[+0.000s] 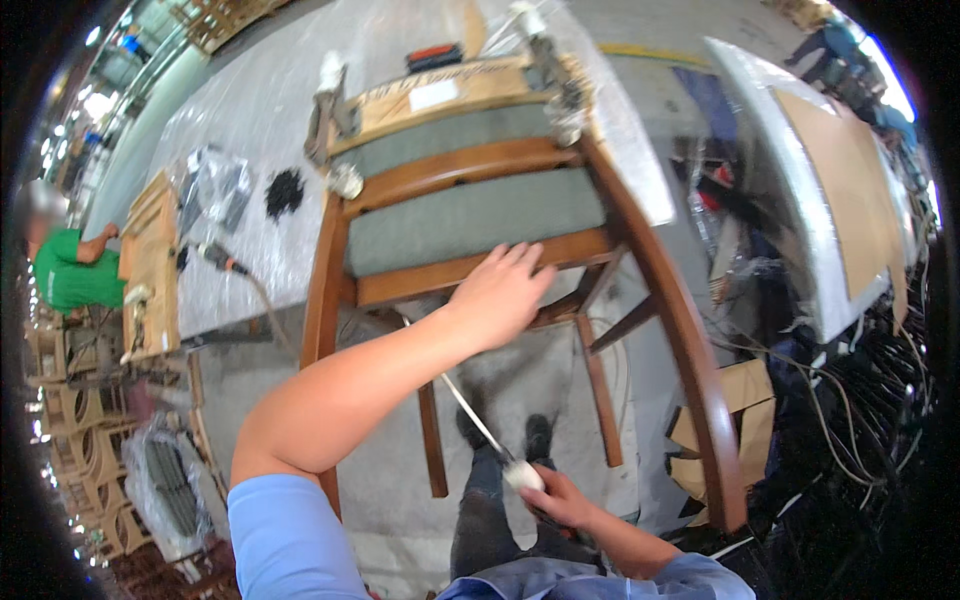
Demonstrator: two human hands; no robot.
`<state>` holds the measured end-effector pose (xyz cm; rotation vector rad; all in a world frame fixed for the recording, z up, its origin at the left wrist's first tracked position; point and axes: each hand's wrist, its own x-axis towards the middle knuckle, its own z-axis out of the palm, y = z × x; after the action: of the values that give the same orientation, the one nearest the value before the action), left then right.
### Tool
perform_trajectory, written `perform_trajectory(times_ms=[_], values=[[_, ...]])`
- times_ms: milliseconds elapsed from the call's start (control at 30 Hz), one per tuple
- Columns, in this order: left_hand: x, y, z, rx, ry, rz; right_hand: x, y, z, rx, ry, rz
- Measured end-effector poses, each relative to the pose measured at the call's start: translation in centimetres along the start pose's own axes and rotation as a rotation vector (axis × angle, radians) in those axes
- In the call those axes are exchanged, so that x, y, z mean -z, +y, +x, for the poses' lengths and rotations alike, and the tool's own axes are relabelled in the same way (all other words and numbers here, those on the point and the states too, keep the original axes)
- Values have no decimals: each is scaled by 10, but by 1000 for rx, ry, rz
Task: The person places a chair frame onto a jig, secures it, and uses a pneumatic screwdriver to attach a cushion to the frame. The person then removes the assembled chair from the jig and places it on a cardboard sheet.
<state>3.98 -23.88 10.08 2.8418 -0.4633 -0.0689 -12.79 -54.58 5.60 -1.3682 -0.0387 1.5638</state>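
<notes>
A brown wooden chair [470, 266] with grey-green upholstered panels stands tilted in front of me, its far end over the wrapped table. My left hand [505, 290] lies on its near rail, fingers stretched out and holding nothing. Low over my legs, my right hand [560, 498] is closed round a screwdriver-like tool [522, 476] with a white-wrapped front. A long thin metal shaft runs from it up and left to below the rail, where my left forearm hides part of it. The tip's contact with the chair cannot be made out.
White-wrapped posts [345, 180] hold a wooden block [440, 95] at the chair's far end. Black screws [285, 192] and a corded tool [222, 258] lie on the film-covered table [240, 290]. A person in green [75, 270] works at left. Cardboard [735, 420] and cables [825, 425] lie right.
</notes>
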Motion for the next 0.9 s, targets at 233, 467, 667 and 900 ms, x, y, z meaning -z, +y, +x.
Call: perform_trajectory(times_ms=[233,467,667,900], values=[[10,-1,11,-49,-3,-7,128,127,-192,-80,683,-723],[22,-9,12,8,-74,-97,218,-31,-159,224,1122,-780],[26,-16,11,21,-122,-186,298,-266,18,210,1108,-1008],[23,-25,14,67,-127,-493,328,-441,186,121,1166,-903]])
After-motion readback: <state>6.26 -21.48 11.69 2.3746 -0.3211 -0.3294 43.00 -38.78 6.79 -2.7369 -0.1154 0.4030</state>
